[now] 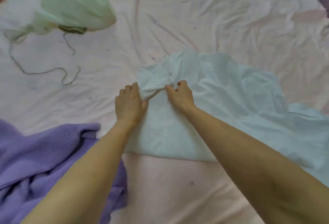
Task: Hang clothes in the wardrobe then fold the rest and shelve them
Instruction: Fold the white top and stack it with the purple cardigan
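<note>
The pale blue garment (222, 109) lies spread on the pink bedsheet (178, 19), filling the centre and the area toward 3 and 4 o'clock of the view. Both hands work on a small bunched part of it, maybe a sleeve, just above the centre.

The main risk, I think, is that the fabric does not lie flat. The part toward 3 o'clock is full of wrinkles, so any fold made now can close over them and give an uneven bundle. Also, if the right hand pulls too hard, the whole garment may slide on the smooth sheet and the near edge at 6 o'clock will lose its straight line. The purple knitted sweater (41, 156) at 8 o'clock lies just beside the left forearm, and the arm could drag it.

The left hand (130, 104) lies palm down, its fingers close together, pressing on the left side of the bunched cloth. The right hand (179, 94) is curled, and its thumb and fingers pinch the cloth at the right side of the bunch. Both forearms reach forward from 6 o'clock, almost straight.

A light green garment (71, 3) waits at 11 o'clock, well apart.
</note>
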`<state>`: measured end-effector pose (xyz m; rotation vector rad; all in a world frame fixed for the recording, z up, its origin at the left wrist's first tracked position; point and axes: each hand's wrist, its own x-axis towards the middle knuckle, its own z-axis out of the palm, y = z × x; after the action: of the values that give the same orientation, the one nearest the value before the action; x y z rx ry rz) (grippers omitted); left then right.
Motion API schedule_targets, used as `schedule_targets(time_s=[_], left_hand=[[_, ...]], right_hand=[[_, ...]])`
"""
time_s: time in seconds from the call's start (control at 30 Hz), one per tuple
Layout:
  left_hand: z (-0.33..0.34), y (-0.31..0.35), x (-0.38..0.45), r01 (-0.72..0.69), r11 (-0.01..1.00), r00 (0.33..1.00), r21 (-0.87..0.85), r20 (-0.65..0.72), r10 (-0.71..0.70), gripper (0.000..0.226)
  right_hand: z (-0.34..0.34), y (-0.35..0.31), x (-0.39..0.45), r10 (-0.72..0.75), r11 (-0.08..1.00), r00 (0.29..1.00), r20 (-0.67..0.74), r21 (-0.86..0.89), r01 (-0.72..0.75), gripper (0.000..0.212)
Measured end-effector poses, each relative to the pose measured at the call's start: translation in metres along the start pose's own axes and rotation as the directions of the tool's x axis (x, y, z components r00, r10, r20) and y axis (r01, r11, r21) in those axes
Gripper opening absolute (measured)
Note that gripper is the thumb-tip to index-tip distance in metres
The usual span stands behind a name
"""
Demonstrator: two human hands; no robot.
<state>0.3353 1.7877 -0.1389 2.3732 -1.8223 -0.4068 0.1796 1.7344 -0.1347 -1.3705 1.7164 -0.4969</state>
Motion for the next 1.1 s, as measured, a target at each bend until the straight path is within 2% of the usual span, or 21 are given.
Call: schedule_targets(time_s=[0.07, 0.13, 0.2, 0.23, 0.37, 0.47, 0.5, 0.57, 0.67, 0.73, 0.87, 1.03, 1.1], left_hand=[[0.001, -0.019, 0.003, 0.099, 0.986, 0.995, -0.134, 0.032, -0.096, 0.037], [0.005, -0.031, 0.006, 0.142, 0.960, 0.990, -0.240, 0.021, -0.141, 0.014], [0.005, -0.034, 0.010, 0.132, 0.949, 0.990, -0.286, -0.003, -0.139, 0.024], [0.004, -0.037, 0.014, 0.144, 0.938, 0.988, -0.316, -0.012, -0.156, 0.030], [0.000, -0.043, 0.032, 0.239, 0.868, 0.962, -0.436, -0.018, -0.273, 0.034], [0.003, -0.049, 0.034, 0.331, 0.781, 0.936, -0.529, 0.079, -0.344, 0.042], [0.006, -0.053, 0.030, 0.358, 0.756, 0.929, -0.549, 0.126, -0.348, 0.047], [0.010, -0.060, 0.017, 0.386, 0.729, 0.922, -0.566, 0.199, -0.333, 0.048], [0.012, -0.070, -0.006, 0.428, 0.709, 0.904, -0.561, 0.266, -0.336, 0.040], [0.010, -0.071, -0.019, 0.406, 0.757, 0.914, -0.512, 0.240, -0.329, 0.040], [0.003, -0.061, -0.043, 0.351, 0.879, 0.934, -0.322, 0.191, -0.302, 0.039], [-0.001, -0.074, -0.041, 0.241, 0.946, 0.961, -0.217, 0.187, -0.203, 0.037], [0.000, -0.082, -0.039, 0.270, 0.946, 0.947, -0.179, 0.228, -0.228, 0.035]], right_hand=[[0.020, -0.019, 0.017, 0.069, 0.992, 0.997, -0.026, 0.112, -0.066, 0.056], [0.034, -0.032, 0.033, 0.098, 0.985, 0.995, -0.029, 0.142, -0.093, 0.049], [0.039, -0.040, 0.046, 0.057, 0.996, 0.998, -0.036, 0.066, -0.055, 0.018], [0.043, -0.047, 0.053, 0.019, 0.999, 0.999, -0.045, 0.043, -0.018, 0.012], [0.057, -0.087, 0.071, -0.170, 0.983, 0.983, -0.074, 0.055, 0.174, 0.006], [0.074, -0.100, 0.072, -0.166, 0.957, 0.985, 0.035, 0.248, 0.153, 0.013], [0.079, -0.096, 0.066, -0.193, 0.957, 0.980, 0.052, 0.231, 0.176, 0.017], [0.084, -0.083, 0.047, -0.269, 0.963, 0.960, 0.078, 0.035, 0.267, 0.026], [0.084, -0.044, 0.017, -0.400, 0.878, 0.912, 0.088, -0.248, 0.409, 0.040], [0.082, -0.022, 0.001, -0.449, 0.820, 0.891, 0.070, -0.364, 0.442, 0.048], [0.086, -0.001, -0.037, -0.383, 0.762, 0.915, 0.128, -0.516, 0.391, 0.053], [0.102, 0.006, -0.047, -0.262, 0.765, 0.948, 0.181, -0.560, 0.318, 0.060], [0.111, 0.013, -0.049, -0.211, 0.719, 0.948, 0.236, -0.620, 0.314, 0.063]])
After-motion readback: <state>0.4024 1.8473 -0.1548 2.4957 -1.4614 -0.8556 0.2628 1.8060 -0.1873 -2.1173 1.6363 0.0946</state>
